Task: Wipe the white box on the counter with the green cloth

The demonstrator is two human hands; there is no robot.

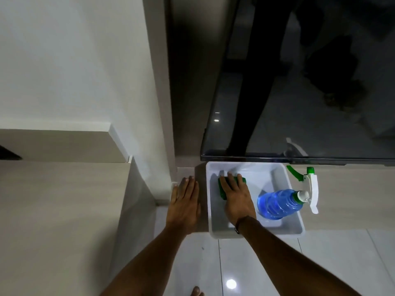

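The white box (277,167) is an open shallow bin on the counter, just below a dark screen. My right hand (237,197) reaches inside it and presses flat on the green cloth (222,190), which lies on the box's floor at its far left. Most of the cloth is hidden under my fingers. My left hand (184,202) rests flat, fingers together, on the counter right beside the box's left wall and holds nothing.
A blue spray bottle (277,202) with a white and green trigger lies tilted in the box's right side, its head hanging over the right rim. A large dark screen (299,82) hangs above the box. A wall corner (162,146) stands left; glossy floor tiles below.
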